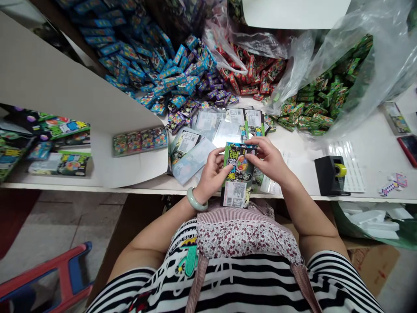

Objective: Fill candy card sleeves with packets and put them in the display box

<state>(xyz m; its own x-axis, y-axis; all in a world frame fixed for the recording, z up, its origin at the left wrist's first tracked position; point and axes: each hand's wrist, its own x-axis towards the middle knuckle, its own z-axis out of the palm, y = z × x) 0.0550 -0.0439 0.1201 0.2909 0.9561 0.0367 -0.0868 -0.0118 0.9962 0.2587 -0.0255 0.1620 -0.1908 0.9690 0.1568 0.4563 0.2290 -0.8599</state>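
Observation:
Both my hands hold one printed packet (237, 176), black and green with a barcode label at its near end, just above the table's front edge. My left hand (213, 174), with a pale green bangle at the wrist, grips its left side with curled fingers. My right hand (269, 160) pinches the packet's top right corner. Beyond the packet lies a loose spread of clear sleeves and printed cards (224, 126) on the white table (365, 143).
Heaps of small boxes fill the back: blue ones (156, 65), red ones (254, 71) in a plastic bag, green ones (322, 100) in another bag. A black tape dispenser (330, 174) stands at right. A white cardboard box (107, 126) with finished packs sits at left.

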